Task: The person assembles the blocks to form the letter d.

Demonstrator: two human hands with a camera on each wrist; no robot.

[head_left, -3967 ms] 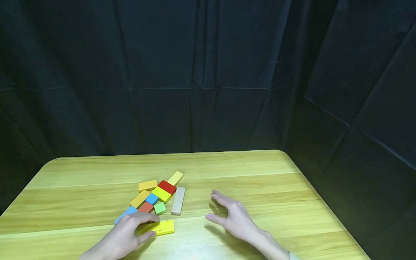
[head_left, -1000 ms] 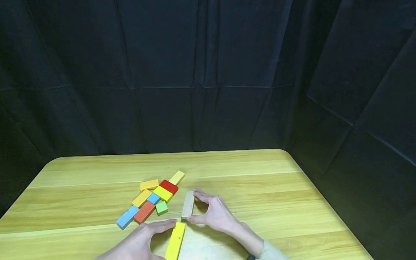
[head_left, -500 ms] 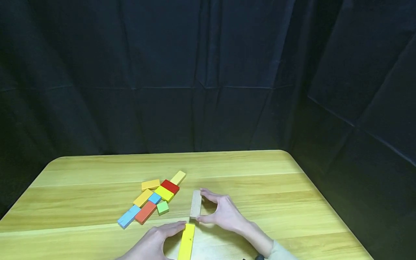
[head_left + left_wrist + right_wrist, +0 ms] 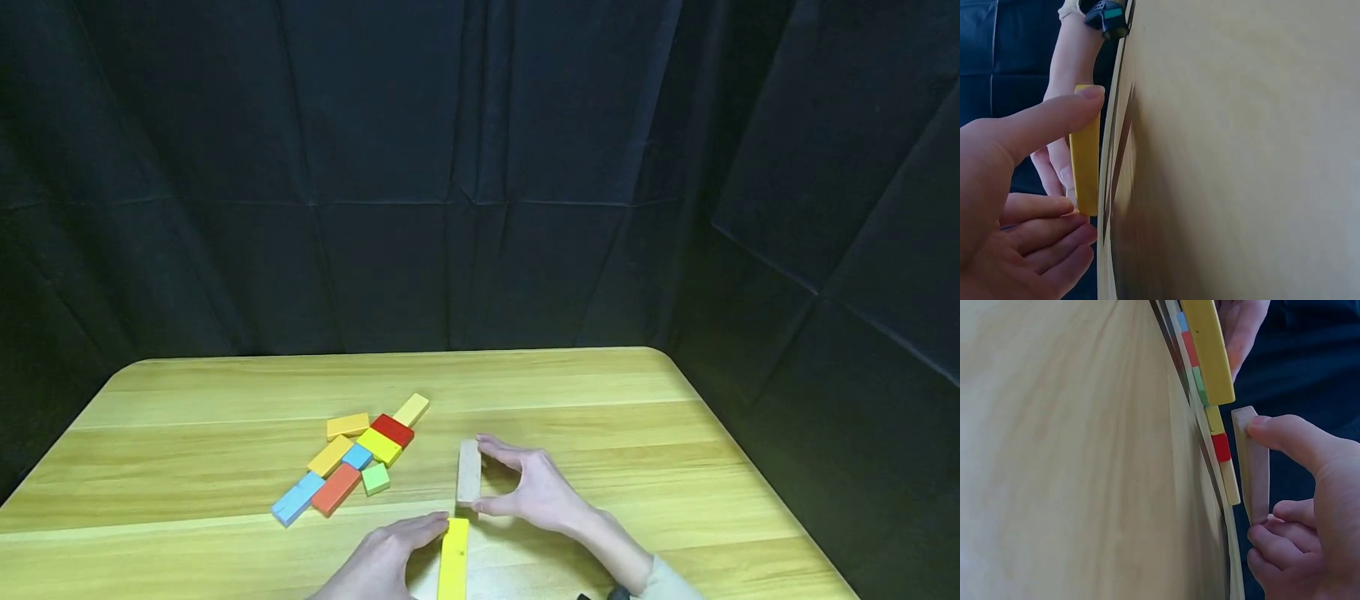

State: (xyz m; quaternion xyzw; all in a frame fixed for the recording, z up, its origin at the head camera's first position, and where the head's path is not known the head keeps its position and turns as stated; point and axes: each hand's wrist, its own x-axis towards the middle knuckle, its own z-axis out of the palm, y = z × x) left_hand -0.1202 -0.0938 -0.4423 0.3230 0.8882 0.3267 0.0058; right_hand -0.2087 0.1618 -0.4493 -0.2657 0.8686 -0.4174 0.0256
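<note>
My left hand [image 4: 382,554] grips a long yellow block [image 4: 453,558] by its ends. In the left wrist view the thumb presses one end of that yellow block [image 4: 1086,165] while fingertips meet the other. Just beyond it, my right hand [image 4: 540,492] pinches a pale, unpainted wooden block [image 4: 468,473] between thumb and fingers. The right wrist view shows the thumb on the near end of this pale block [image 4: 1257,469]. Both blocks point away from me, almost in line, with the near end of the pale one close to the far end of the yellow.
Left of the hands lies a cluster of blocks: red [image 4: 392,430], yellow [image 4: 379,447], small blue [image 4: 357,457], orange-red [image 4: 337,490], long blue [image 4: 297,498], green [image 4: 376,479], cream [image 4: 411,411] and two orange ones [image 4: 330,456]. A dark curtain [image 4: 480,183] hangs behind the wooden table [image 4: 637,417].
Four seconds ago the right hand was empty and the pale block lay beside the cluster. Since then it was grasped, the yellow block was turned lengthwise, and both have moved right.
</note>
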